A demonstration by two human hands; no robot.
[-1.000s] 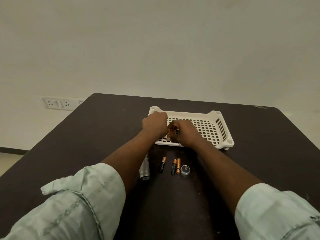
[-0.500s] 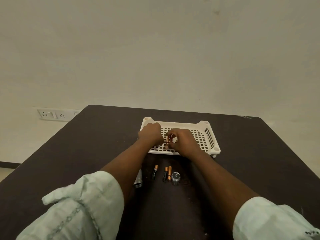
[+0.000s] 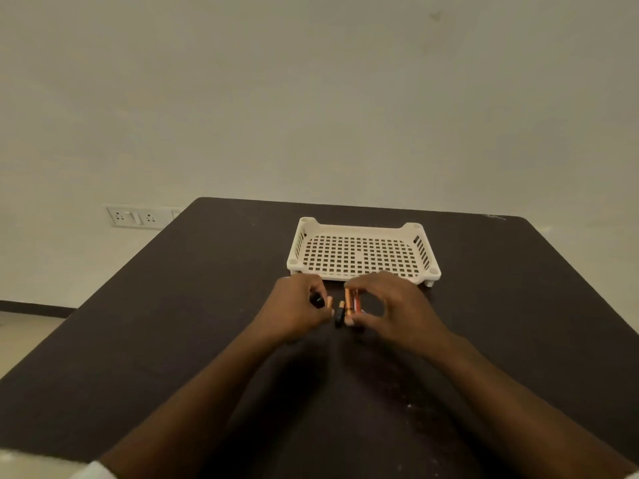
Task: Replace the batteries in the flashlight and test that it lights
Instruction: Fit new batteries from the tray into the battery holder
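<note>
My left hand (image 3: 294, 305) is just in front of the white basket (image 3: 363, 226), its fingers curled round a black and copper battery (image 3: 321, 301). My right hand (image 3: 394, 305) pinches a small bunch of copper and red batteries (image 3: 352, 301) between thumb and fingers. Another black and copper battery (image 3: 340, 314) lies on the dark table (image 3: 207, 305) between the two hands. The basket shows nothing inside. The flashlight body and its cap are hidden, probably under my hands and arms.
The dark table extends wide on both sides, with its far edge near a pale wall. A wall socket panel (image 3: 138, 217) sits at the left beyond the table edge. My forearms cross the near part of the table.
Both hands have drawn back out of the basket toward me, bringing batteries with them to the table just in front of it. The loose batteries there are now mostly covered by my hands.
</note>
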